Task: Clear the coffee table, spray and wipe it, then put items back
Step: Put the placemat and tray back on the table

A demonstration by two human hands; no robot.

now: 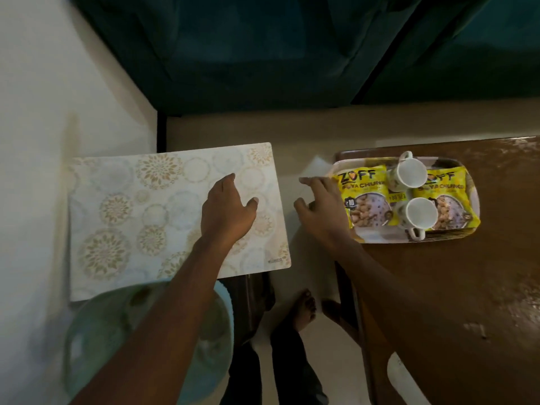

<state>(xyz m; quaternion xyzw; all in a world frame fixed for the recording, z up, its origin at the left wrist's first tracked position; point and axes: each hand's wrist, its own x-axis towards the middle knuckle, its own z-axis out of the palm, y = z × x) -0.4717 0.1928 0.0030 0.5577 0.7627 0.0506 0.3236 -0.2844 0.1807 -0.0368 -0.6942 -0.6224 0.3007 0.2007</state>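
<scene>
A floral placemat [131,211] lies flat on a low surface at the left. My left hand [228,209] is spread over its right part with fingers relaxed; I cannot tell whether it touches the mat. The brown coffee table [467,287] fills the right side. At its far left corner stands a tray [380,239] carrying two yellow soya chunk packets [362,197] [450,206] and two white cups [412,172] [420,213]. My right hand [318,206] hovers over the gap by the tray's left edge, fingers straight and pointing left, holding nothing.
A dark teal sofa [263,48] runs along the top. A pale blue round container [96,340] sits at the bottom left, partly under my left arm. My bare feet [305,309] stand on the light floor between the two surfaces. A white object [401,375] shows by the table's near edge.
</scene>
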